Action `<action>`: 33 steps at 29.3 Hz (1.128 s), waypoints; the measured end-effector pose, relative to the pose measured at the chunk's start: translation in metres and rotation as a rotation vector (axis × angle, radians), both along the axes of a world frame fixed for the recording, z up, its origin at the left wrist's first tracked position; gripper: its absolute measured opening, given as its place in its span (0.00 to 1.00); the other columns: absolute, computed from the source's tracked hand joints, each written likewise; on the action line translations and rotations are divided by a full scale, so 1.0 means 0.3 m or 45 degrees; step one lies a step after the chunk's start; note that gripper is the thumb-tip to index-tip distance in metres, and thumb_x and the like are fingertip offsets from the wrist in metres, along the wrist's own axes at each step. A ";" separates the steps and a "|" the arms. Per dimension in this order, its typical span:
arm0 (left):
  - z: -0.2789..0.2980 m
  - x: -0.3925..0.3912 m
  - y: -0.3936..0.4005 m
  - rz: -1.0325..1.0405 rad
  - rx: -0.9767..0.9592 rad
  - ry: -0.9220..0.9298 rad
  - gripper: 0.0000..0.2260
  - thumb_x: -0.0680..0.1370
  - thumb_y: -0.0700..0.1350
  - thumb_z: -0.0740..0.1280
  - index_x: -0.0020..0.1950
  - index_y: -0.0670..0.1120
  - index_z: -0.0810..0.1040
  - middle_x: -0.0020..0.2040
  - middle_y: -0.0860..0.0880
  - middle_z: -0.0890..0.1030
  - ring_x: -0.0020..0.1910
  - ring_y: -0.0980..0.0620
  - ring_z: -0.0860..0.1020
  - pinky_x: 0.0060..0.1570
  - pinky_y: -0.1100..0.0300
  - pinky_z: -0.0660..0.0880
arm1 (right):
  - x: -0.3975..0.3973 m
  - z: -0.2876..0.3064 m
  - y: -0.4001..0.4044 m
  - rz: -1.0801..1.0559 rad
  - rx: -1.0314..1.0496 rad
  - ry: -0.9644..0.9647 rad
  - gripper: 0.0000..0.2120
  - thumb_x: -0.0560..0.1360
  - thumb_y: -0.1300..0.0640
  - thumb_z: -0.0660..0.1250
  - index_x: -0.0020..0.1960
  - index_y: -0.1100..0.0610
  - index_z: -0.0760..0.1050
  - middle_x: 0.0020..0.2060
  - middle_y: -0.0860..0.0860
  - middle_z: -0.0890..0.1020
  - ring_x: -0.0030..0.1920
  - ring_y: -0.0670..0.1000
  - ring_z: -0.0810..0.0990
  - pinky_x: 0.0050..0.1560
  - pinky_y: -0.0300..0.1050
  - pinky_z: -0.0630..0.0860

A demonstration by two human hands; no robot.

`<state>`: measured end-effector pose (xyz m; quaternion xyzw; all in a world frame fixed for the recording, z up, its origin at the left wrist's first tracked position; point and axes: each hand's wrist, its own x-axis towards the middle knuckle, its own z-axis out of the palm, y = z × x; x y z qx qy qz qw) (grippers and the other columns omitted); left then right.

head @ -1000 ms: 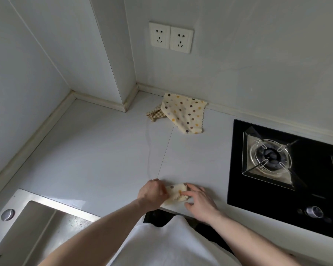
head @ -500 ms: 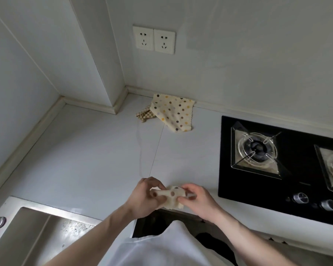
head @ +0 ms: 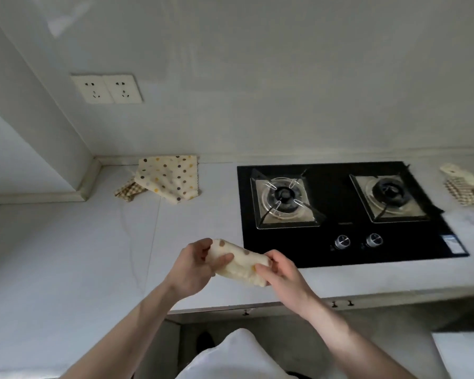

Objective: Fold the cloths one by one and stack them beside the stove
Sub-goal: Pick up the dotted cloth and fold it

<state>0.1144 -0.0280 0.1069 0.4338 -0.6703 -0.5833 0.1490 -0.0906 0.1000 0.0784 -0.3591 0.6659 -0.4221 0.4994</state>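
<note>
Left hand: the left hand (head: pixel 193 265) gripped the left end of the folded cloth (head: pixel 240 262), thumb across the front of the fabric and the other fingers curled behind it.
Right hand: the right hand (head: pixel 281 272) pinched the cloth's right end, fingertips closed on its lower right corner.
Folded cloth: a small cream bundle with brown and yellow dots, held between both hands above the front part of the countertop (head: pixel 66 255), clear of the surface and just left of the stove's front corner.
Stove: the black two-burner stove (head: pixel 337 250) was set into the countertop on the right, with two knobs (head: pixel 342 241) along its front edge.
Unfolded cloths: a dotted cloth (head: pixel 169 177) lay loose against the back wall, left of the stove, covering part of a checked cloth (head: pixel 127 191) that stuck out at its left side.
Far side of the stove: a pile of cloths (head: pixel 467 190) lay on the countertop just right of the stove; it was blurred at the frame edge, so it only appeared to be a checked cloth with a cream one on top.
Wall: a double socket (head: pixel 107 88) was mounted above the back corner.
Person: a white garment (head: pixel 230 356) showed at the bottom edge between the bare forearms.
</note>
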 end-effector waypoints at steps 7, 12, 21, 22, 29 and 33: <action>0.009 -0.361 0.232 -0.170 -0.115 -0.060 0.10 0.80 0.52 0.71 0.50 0.46 0.81 0.43 0.49 0.84 0.40 0.49 0.81 0.39 0.58 0.78 | -0.324 0.046 0.318 -0.197 -0.025 0.129 0.07 0.80 0.51 0.70 0.56 0.51 0.78 0.47 0.48 0.86 0.46 0.47 0.84 0.45 0.41 0.79; 0.014 -0.609 0.407 -0.325 -0.215 -0.103 0.10 0.80 0.53 0.70 0.47 0.47 0.80 0.42 0.50 0.85 0.41 0.48 0.82 0.41 0.54 0.79 | -0.539 0.055 0.562 -0.332 -0.001 0.201 0.07 0.80 0.49 0.69 0.57 0.49 0.78 0.46 0.46 0.86 0.45 0.45 0.85 0.46 0.45 0.82; 0.092 -1.014 0.600 -0.447 -0.356 -0.143 0.18 0.80 0.55 0.71 0.36 0.46 0.74 0.27 0.53 0.72 0.27 0.56 0.67 0.30 0.64 0.65 | -0.847 0.054 0.780 -0.567 0.050 0.331 0.10 0.81 0.50 0.68 0.58 0.54 0.76 0.47 0.48 0.83 0.43 0.45 0.84 0.40 0.37 0.80; 0.092 -1.053 0.593 -0.462 -0.365 -0.158 0.19 0.80 0.57 0.70 0.36 0.45 0.74 0.28 0.51 0.71 0.28 0.55 0.66 0.30 0.61 0.64 | -0.880 0.057 0.784 -0.576 0.042 0.330 0.10 0.81 0.50 0.68 0.58 0.54 0.76 0.47 0.48 0.83 0.43 0.45 0.83 0.41 0.36 0.80; 0.091 -1.373 0.535 -0.653 -0.283 -0.229 0.27 0.74 0.70 0.66 0.42 0.45 0.81 0.35 0.43 0.79 0.31 0.48 0.75 0.35 0.57 0.73 | -1.145 0.078 0.825 -0.702 0.080 0.362 0.11 0.82 0.47 0.65 0.57 0.54 0.75 0.47 0.48 0.82 0.44 0.47 0.83 0.39 0.34 0.78; 0.100 -1.583 0.498 -0.653 -0.273 -0.230 0.21 0.76 0.68 0.66 0.43 0.51 0.82 0.38 0.49 0.83 0.38 0.49 0.82 0.42 0.51 0.81 | -1.316 0.061 0.898 -0.919 0.171 0.249 0.05 0.82 0.49 0.66 0.54 0.50 0.76 0.49 0.51 0.82 0.47 0.51 0.84 0.44 0.39 0.82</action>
